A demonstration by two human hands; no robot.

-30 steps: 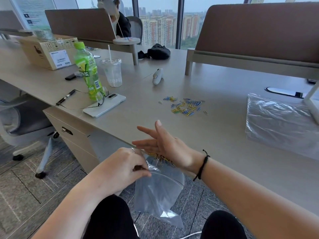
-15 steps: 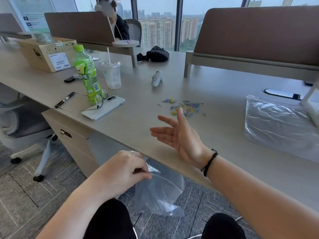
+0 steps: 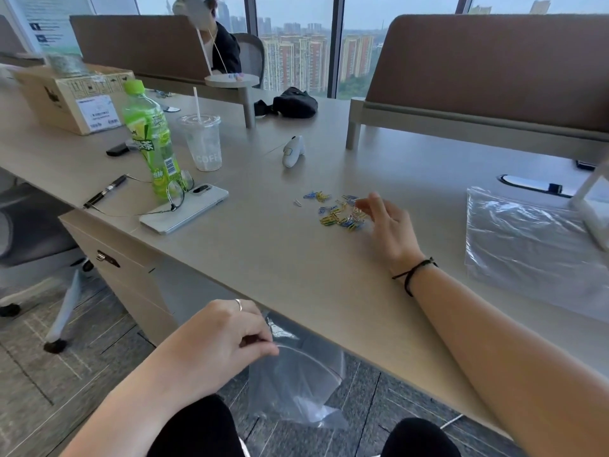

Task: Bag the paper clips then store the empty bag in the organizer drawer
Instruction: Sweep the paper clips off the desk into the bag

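**Right hand back at the clip pile**

Grey office counter [image 3: 263,252]: the right hand [image 3: 390,225] has left the bag and reached far to the scattered blue and yellow paper clips [image 3: 339,211], fingers loosely spread, nothing gripped. Left hand [image 3: 217,344] pinches the clear plastic bag [image 3: 296,387] open below the near edge, so another handful is likely next.

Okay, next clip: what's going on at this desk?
A seated person is bagging paper clips. The left hand pinches open a clear plastic bag below the desk edge, while the right hand reaches into the pile of coloured paper clips on the desk. A stack of more clear bags lies to the right.
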